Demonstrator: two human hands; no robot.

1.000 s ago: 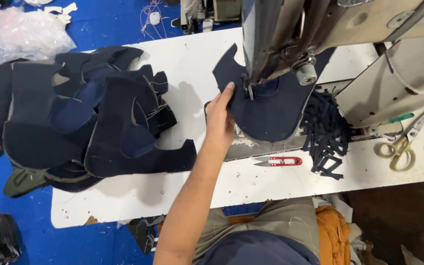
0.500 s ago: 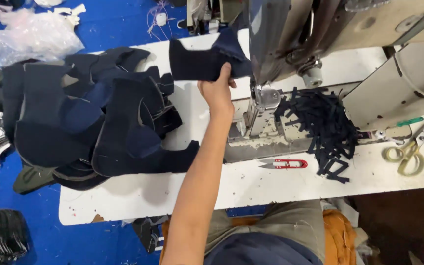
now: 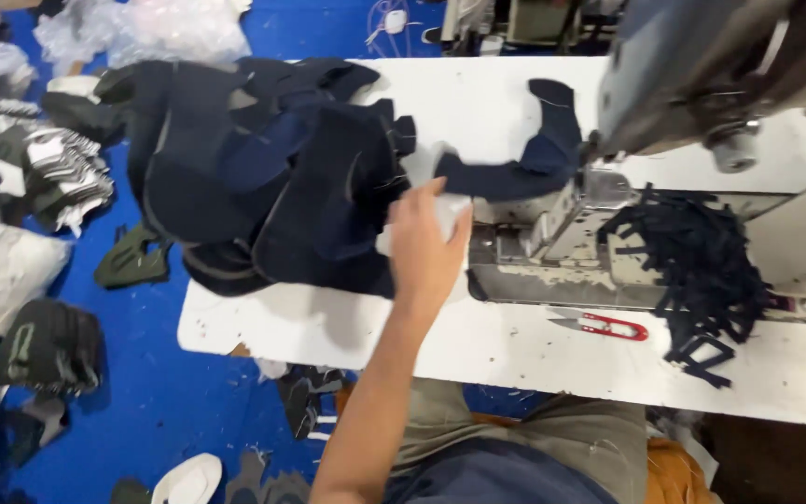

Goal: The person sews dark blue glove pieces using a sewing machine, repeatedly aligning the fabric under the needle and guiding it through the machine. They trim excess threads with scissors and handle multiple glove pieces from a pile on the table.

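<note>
A pair of red thread snips (image 3: 604,326) is seen near the front edge of the white bench (image 3: 515,350). The left hand (image 3: 424,245) is closed on a dark navy fabric piece (image 3: 515,159), which stretches from the fingers toward the sewing machine (image 3: 701,65). A pile of navy cut pieces (image 3: 263,168) is stacked at the far left corner, with navy offcuts (image 3: 692,261) at the right; the right hand is not seen.

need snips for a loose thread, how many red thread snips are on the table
1: the red-handled thread snips lie on the white table, in front of the sewing machine bed and right of the left hand. Fabric piles may hide others.
</note>
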